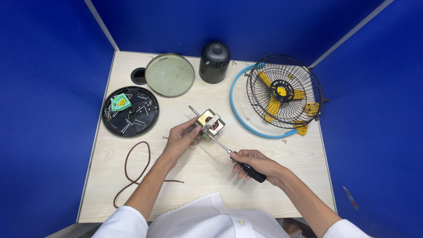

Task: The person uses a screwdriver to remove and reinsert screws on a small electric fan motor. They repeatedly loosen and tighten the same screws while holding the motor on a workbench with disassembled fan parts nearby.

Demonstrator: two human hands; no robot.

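My left hand (182, 139) grips a small fan motor (210, 123), a square metal block with a thin shaft sticking out toward the upper left, and steadies it on the wooden table. My right hand (254, 162) is closed around the black handle of a screwdriver (240, 161). The screwdriver's metal shank reaches up and left, and its tip rests on the motor's near side.
A black wire fan guard with yellow blades (283, 91) and a blue ring (238, 115) lie at the right. A black round base tray (130, 111) holds several screws and a green part. A grey-green disc (170, 74), a black motor cover (214, 62) and a dark red cord (132, 169) lie around.
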